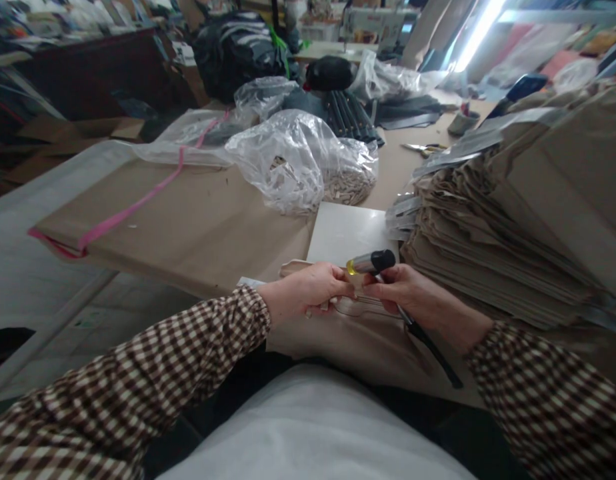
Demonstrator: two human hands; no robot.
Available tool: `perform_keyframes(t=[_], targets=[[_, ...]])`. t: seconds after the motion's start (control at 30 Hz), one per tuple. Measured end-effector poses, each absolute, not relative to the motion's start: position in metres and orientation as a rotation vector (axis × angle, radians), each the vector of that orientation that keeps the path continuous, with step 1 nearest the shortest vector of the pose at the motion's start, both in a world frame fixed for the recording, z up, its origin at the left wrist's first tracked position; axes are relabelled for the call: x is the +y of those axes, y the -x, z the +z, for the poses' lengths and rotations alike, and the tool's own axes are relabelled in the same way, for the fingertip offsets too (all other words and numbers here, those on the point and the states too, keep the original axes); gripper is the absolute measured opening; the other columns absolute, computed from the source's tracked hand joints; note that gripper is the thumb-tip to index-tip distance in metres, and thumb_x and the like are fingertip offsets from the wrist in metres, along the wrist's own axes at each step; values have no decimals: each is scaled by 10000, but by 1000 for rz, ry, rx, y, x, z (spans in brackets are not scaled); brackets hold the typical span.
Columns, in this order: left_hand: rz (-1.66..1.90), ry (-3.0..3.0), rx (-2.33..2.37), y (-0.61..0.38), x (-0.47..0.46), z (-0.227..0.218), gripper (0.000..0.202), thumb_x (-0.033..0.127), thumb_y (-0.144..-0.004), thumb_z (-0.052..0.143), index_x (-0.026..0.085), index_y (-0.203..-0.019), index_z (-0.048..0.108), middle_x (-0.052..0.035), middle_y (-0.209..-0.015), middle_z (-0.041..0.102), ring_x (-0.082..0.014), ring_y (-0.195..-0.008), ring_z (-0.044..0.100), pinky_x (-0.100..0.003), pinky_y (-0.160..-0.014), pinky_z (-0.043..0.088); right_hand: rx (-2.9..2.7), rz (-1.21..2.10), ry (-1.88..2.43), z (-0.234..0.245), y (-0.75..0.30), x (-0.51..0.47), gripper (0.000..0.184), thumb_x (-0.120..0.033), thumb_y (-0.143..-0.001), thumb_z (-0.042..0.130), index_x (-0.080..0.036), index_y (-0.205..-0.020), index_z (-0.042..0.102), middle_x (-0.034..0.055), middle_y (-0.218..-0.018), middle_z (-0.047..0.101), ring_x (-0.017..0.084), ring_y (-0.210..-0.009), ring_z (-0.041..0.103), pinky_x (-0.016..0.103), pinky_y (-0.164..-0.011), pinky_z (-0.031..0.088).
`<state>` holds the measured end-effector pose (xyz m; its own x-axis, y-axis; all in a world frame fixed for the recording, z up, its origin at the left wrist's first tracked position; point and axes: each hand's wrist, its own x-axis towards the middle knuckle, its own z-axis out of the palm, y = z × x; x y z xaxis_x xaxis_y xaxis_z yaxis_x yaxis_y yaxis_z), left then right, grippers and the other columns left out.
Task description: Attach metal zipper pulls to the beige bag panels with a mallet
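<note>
While the left hand (pixel 308 291) pinches its grip shut on the brown paper sheet (pixel 348 341) at the worktop (pixel 404 172) edge, the right hand (pixel 415 295) wraps tight round the black-and-yellow tool (pixel 371 262), beside the paper stack (pixel 488 253).

No legible text or labels anywhere.

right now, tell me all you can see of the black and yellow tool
The tool is a short cylinder: yellow tip at the left, shiny metal-looking body, black cap at the right. It lies nearly level, gripped from below by the right hand; the left hand sits close to its yellow tip. A black cord trails from under the right hand.
</note>
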<state>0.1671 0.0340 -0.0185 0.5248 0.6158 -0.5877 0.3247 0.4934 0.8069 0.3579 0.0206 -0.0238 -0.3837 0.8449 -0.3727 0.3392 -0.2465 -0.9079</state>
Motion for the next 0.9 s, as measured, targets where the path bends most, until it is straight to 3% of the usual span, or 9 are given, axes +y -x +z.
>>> perform_keyframes(t=[0.23,0.33,0.47,0.7,0.9], targets=[[163,-1437,1197,-170,33,-17,170,257,-735,565,155,-808,680,42,-490,448,-73,-345,368,-189,-338,238,-1695,1707,1536,-40,-361,22,267,-383,-736,620,-140,-844,649,-83,-465,356,47,-398,267,193,-381,185],[196,-1481,1203,-168,34,-26,143,234,-722,549,154,-754,664,39,-482,440,-74,-360,362,-189,-350,237,-1769,1635,1521,-42,-360,26,299,-393,-731,626,-147,-895,675,-68,-493,424,60,-427,332,188,-400,229],[180,-1559,1269,-166,36,-32,115,232,-706,531,163,-668,615,37,-463,443,-80,-360,374,-188,-353,229,-1904,1366,1556,-46,-359,28,212,-353,-699,655,-166,-787,704,-38,-535,523,103,-525,456,197,-468,328],[189,-1557,1307,-171,37,-33,114,184,-702,506,170,-590,523,37,-455,435,-74,-357,370,-175,-351,230,-1910,1242,1734,-42,-357,22,238,-363,-750,587,-158,-804,694,-51,-431,454,74,-377,382,201,-404,272],[241,-1501,1274,-173,35,-36,128,178,-708,517,167,-581,521,30,-459,451,-77,-348,383,-181,-357,245,-2075,1003,1898,-38,-347,21,173,-301,-745,563,-174,-756,680,-11,-518,529,100,-440,447,226,-451,278]])
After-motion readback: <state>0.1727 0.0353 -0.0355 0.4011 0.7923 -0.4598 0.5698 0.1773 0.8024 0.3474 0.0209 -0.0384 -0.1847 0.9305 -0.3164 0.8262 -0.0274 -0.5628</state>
